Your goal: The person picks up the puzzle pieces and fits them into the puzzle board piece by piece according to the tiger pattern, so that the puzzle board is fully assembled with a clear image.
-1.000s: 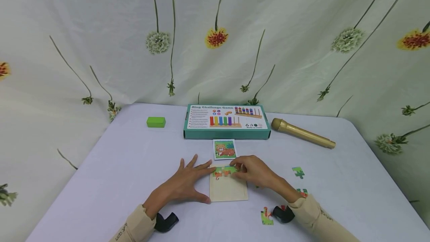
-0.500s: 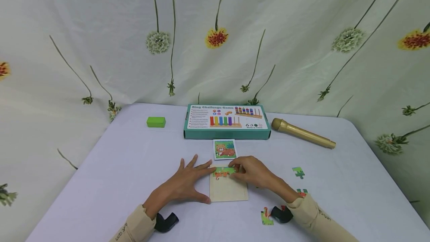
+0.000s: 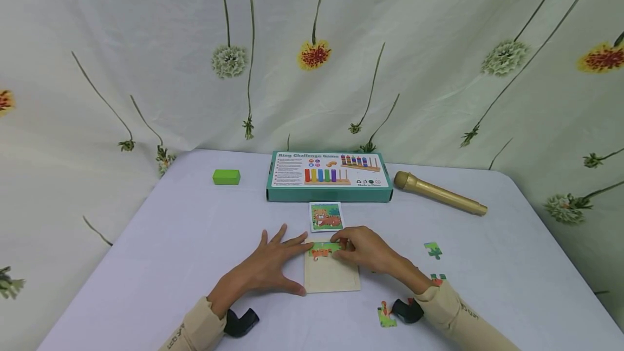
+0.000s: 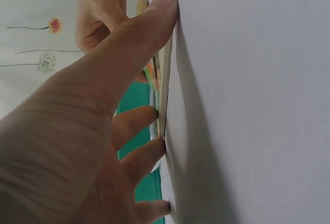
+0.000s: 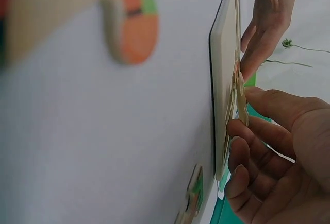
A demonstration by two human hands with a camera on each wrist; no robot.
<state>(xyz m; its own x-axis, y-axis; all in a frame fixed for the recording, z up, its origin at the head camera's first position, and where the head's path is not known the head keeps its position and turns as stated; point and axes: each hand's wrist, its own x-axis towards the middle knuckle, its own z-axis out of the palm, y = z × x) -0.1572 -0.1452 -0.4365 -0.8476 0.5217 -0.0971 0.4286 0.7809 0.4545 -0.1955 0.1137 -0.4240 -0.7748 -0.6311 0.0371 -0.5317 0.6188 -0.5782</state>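
A pale wooden puzzle board (image 3: 331, 278) lies flat in the middle of the table, with green and orange jigsaw pieces (image 3: 320, 252) set along its far left part. My left hand (image 3: 267, 264) rests at the board's left side with fingers spread, a fingertip over the far left corner and the thumb (image 4: 164, 9) against the edge. Over the board's far right part, my right hand (image 3: 369, 249) pinches a puzzle piece (image 5: 241, 103) between thumb and fingers, tilted close over the board. Right behind the board sits a small picture card (image 3: 326, 216) of a tiger.
Loose puzzle pieces lie to the right: a green one (image 3: 433, 250), a red-and-green one (image 3: 438, 278) and one nearer the front (image 3: 387, 316). At the back are a teal game box (image 3: 329, 195), a green block (image 3: 226, 177) and a gold microphone (image 3: 439, 194).
My right hand has shifted slightly left with the puzzle piece, close against the placed pieces. The left hand has stayed still.
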